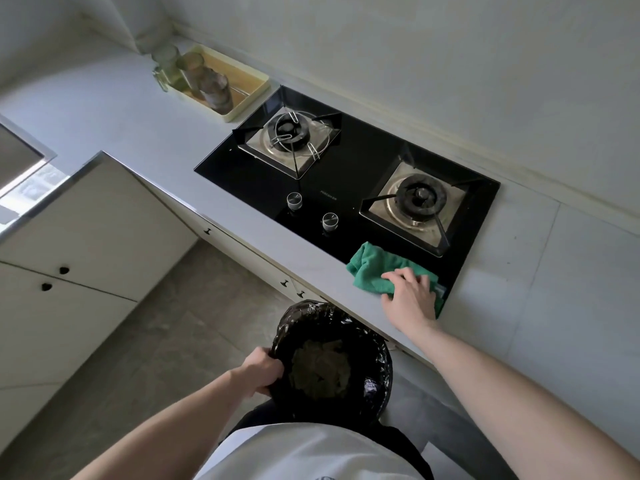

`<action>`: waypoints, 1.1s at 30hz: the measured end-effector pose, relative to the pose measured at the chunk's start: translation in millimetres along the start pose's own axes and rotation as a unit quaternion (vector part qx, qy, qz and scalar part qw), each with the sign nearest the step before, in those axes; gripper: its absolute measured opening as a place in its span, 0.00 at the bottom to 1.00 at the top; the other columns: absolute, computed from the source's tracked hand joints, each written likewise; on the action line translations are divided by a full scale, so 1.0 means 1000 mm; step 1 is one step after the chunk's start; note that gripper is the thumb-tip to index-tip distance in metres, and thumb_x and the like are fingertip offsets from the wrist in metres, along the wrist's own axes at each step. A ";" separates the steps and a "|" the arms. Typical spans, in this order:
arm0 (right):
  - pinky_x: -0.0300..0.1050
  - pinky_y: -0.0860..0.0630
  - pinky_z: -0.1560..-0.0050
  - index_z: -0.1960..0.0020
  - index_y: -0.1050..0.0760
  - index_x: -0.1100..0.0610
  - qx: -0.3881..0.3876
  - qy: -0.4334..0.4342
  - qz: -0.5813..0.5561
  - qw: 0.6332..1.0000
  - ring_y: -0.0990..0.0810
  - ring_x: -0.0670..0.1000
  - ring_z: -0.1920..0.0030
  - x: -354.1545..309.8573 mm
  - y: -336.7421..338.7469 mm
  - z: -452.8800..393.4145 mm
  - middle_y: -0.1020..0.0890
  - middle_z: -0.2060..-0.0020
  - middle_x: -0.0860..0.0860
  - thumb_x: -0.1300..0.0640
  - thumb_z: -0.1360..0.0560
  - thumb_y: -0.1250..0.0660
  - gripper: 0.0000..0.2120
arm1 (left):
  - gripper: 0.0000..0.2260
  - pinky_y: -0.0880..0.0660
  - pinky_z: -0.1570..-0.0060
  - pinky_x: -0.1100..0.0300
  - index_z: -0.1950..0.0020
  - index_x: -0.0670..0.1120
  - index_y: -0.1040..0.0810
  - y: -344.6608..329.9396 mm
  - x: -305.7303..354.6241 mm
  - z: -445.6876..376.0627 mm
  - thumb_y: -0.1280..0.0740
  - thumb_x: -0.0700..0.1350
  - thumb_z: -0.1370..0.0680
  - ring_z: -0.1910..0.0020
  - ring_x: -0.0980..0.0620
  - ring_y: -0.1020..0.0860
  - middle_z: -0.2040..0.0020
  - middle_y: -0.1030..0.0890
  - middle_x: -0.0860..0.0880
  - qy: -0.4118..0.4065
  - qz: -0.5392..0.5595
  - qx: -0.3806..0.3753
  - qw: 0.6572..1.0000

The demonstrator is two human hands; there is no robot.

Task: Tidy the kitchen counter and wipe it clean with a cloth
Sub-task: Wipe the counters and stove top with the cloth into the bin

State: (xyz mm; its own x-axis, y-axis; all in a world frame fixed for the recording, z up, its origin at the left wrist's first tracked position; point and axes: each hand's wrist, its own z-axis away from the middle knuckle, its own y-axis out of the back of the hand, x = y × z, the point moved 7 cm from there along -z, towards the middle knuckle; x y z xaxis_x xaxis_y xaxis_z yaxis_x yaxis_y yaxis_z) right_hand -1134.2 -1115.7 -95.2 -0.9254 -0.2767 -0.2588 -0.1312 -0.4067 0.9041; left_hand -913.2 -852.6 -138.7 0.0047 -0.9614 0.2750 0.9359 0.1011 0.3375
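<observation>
A green cloth lies bunched at the near right corner of the black gas hob, partly on the grey counter. My right hand lies on top of the cloth with fingers spread and slightly bent, pressing it down. My left hand grips the rim of a bin lined with a black bag, held just below the counter's front edge. Crumpled waste sits inside the bin.
A cream tray with several glass jars stands at the back left of the counter. Two knobs sit at the hob's front. Cabinet doors and grey floor lie to the left. The wall runs behind the hob.
</observation>
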 end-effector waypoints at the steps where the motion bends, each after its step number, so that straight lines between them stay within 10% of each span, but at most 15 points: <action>1: 0.56 0.27 0.41 0.31 0.27 0.43 -0.002 0.005 0.005 1.000 0.34 0.56 0.36 -0.002 -0.001 0.004 0.31 0.29 0.45 0.44 0.24 0.35 0.22 | 0.09 0.19 0.73 0.55 0.57 0.42 0.20 0.003 0.001 -0.002 0.38 0.32 0.29 0.70 0.46 0.17 0.63 0.17 0.43 -0.001 -0.001 -0.003 1.000; 6: 0.56 0.28 0.44 0.34 0.24 0.43 0.023 0.002 0.026 0.999 0.33 0.56 0.36 -0.017 -0.013 0.023 0.30 0.30 0.45 0.30 0.25 0.43 0.27 | 0.09 0.20 0.75 0.55 0.56 0.42 0.20 0.024 0.008 -0.014 0.38 0.32 0.29 0.72 0.47 0.16 0.63 0.17 0.42 0.000 -0.021 -0.007 1.000; 17: 0.50 0.25 0.49 0.39 0.25 0.48 0.051 -0.011 -0.026 0.998 0.26 0.54 0.44 -0.021 0.003 -0.005 0.24 0.41 0.46 0.58 0.22 0.32 0.13 | 0.10 0.16 0.65 0.46 0.54 0.39 0.19 0.050 0.004 -0.035 0.37 0.32 0.31 0.66 0.42 0.15 0.61 0.17 0.40 -0.002 -0.024 -0.030 0.999; 33: 0.50 0.27 0.41 0.40 0.21 0.55 0.188 0.009 -0.100 0.977 0.24 0.57 0.41 -0.103 0.072 -0.129 0.21 0.43 0.53 0.59 0.23 0.31 0.12 | 0.12 0.16 0.61 0.42 0.52 0.37 0.18 0.082 -0.024 -0.051 0.36 0.32 0.32 0.64 0.39 0.14 0.59 0.15 0.37 0.011 0.013 -0.035 0.999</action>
State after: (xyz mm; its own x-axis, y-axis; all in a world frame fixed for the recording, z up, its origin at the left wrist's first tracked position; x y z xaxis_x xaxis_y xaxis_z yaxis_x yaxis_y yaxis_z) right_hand -1002.9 -1228.9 -47.2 -0.8615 -0.2418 -0.4465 -0.4339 -0.1062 0.8947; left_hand -818.9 -834.1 -163.4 0.0358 -0.9643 0.2622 0.9578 0.1080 0.2663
